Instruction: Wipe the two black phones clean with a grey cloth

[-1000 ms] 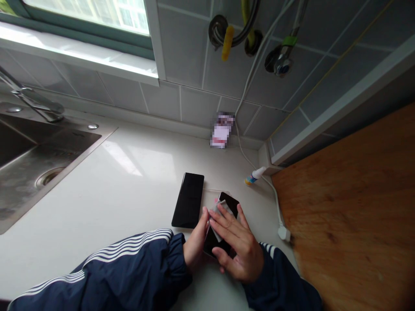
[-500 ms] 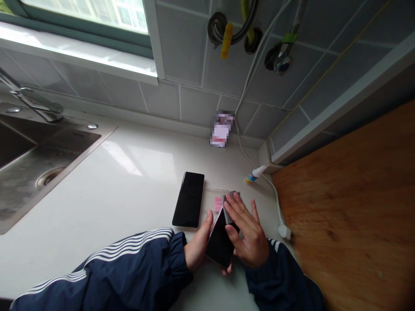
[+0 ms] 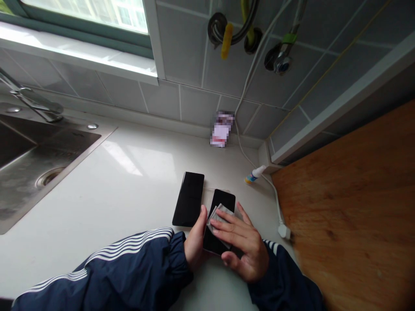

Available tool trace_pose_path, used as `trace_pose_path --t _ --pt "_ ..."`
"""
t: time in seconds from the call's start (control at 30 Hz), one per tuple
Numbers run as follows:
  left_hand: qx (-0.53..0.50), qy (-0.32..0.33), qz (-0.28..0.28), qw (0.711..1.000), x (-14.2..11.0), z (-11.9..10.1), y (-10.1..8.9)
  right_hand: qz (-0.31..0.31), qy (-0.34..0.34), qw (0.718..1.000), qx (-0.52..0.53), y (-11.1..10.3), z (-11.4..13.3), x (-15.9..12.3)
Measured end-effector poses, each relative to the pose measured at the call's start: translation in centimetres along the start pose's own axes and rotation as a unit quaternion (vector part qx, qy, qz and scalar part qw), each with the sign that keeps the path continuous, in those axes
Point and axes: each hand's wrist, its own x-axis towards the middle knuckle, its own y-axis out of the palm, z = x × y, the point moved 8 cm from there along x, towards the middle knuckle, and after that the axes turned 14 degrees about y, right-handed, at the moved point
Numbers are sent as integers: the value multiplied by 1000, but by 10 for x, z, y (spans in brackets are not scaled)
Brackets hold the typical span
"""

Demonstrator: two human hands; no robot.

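Two black smartphones lie on the white countertop. The left one lies by itself, just beyond my left hand and not touched by it. My left hand grips the side of the second smartphone, whose screen faces up. My right hand presses a folded grey wipe against that screen, and its fingers hide the phone's lower part.
A stainless steel sink and faucet stand at the left. A white cable runs down the tiled wall to a plug. A small tube lies near it. A wooden board fills the right side.
The second smartphone has gone from tilted up between my hands to lying flat on the counter. The grey wipe has moved onto its screen under my right fingers.
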Motion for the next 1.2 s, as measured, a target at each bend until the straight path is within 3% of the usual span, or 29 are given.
trace_pose_path --t 0.17,0.3,0.47,1.2 --pt "53 -56 76 994 -1 5 2 -24 30 999 -20 -3 -11 3" --pt "61 -60 112 990 -1 5 8 -40 89 993 -60 -4 -27 3" --pt "58 -63 107 991 2 7 7 -40 145 985 -84 1 -41 2" --pt "65 -61 106 990 1 6 8 -24 145 987 -69 5 -40 2"
